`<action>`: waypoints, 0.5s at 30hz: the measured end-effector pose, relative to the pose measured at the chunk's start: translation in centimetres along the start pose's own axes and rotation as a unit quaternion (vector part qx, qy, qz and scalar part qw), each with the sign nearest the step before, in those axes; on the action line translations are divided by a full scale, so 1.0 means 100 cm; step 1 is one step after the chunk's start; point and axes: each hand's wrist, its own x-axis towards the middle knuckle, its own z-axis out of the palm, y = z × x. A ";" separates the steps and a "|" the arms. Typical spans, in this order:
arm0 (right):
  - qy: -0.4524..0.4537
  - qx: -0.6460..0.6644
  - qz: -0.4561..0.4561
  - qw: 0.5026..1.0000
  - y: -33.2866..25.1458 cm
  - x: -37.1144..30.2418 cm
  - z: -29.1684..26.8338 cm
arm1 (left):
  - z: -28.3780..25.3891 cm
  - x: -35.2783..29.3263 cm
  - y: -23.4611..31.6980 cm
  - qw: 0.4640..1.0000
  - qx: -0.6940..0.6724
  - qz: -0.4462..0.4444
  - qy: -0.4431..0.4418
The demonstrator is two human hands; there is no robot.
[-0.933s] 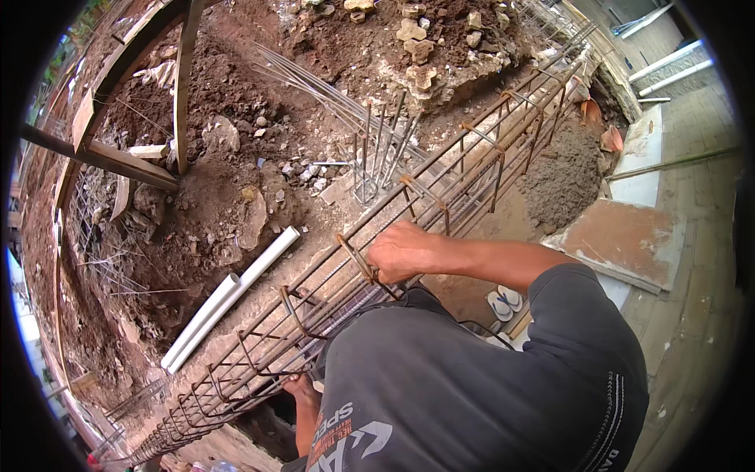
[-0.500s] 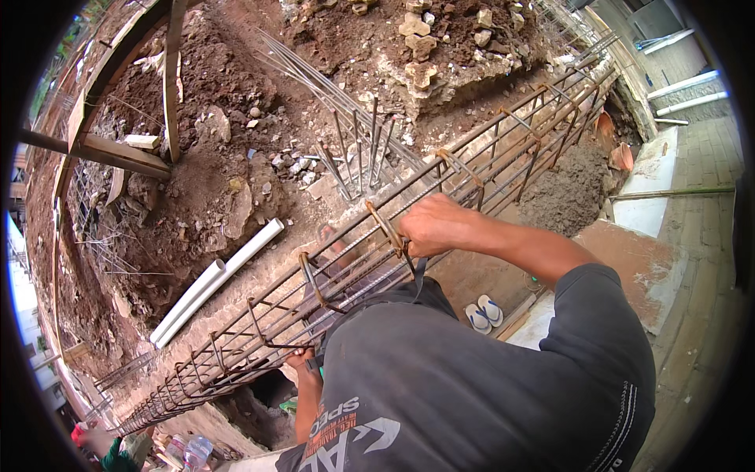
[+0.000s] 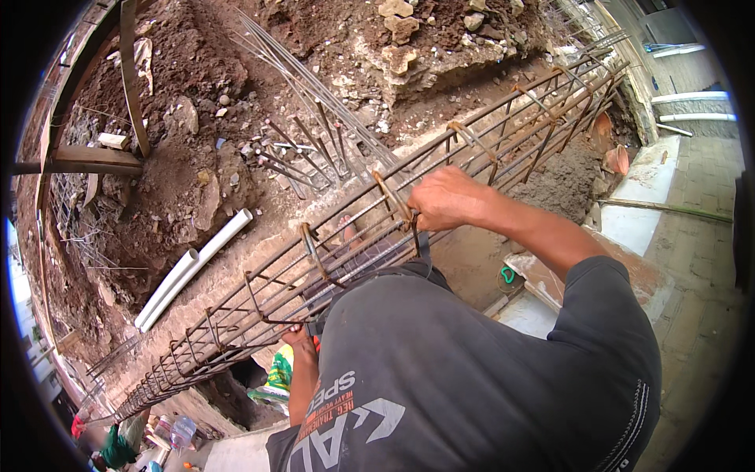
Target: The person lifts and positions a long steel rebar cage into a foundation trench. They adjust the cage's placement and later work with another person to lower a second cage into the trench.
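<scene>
A long rebar cage [image 3: 354, 256], made of rusty bars tied with square stirrups, runs slantwise from the lower left to the upper right. My right hand [image 3: 445, 197] is closed on the cage beside a stirrup near the middle; the palm side is hidden. Farther left, my left hand [image 3: 298, 338] grips a lower bar on the cage's near side, its fingers partly hidden. The cage crosses in front of my body, with my dark T-shirt [image 3: 472, 370] covering much of the near ground.
Rebar stubs [image 3: 322, 153] stick up beyond the cage. Two white pipes [image 3: 197, 263] lie on soil at the left. Wooden beams [image 3: 98, 160] stand farther left. Wet mortar [image 3: 562, 189] is heaped at the right. Another person's green sleeve [image 3: 118, 448] shows at the lower left.
The cage and both my hands sit farther right relative to the pipes and rebar stubs. My view has shifted; the flip-flops no longer show, and a green-and-yellow bag shows more by my left arm.
</scene>
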 end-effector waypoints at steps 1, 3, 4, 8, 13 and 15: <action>0.000 0.000 0.006 1.000 0.012 -0.008 -0.003 | 0.005 -0.006 -0.016 0.997 0.001 0.027 0.076; -0.008 0.002 0.006 1.000 0.037 -0.024 -0.012 | 0.019 -0.018 -0.038 0.996 0.022 -0.002 0.082; -0.012 -0.001 0.006 1.000 0.052 -0.031 -0.016 | 0.027 -0.025 -0.049 0.997 0.006 0.000 0.076; -0.010 0.013 0.003 1.000 0.105 -0.058 -0.013 | 0.048 -0.059 -0.096 0.998 -0.016 -0.005 0.068; 0.043 0.025 -0.047 0.998 0.188 -0.082 0.001 | 0.092 -0.095 -0.161 0.997 -0.045 -0.031 0.045; 0.046 0.015 -0.054 0.997 0.218 -0.091 0.002 | 0.109 -0.116 -0.191 0.996 -0.031 0.024 0.074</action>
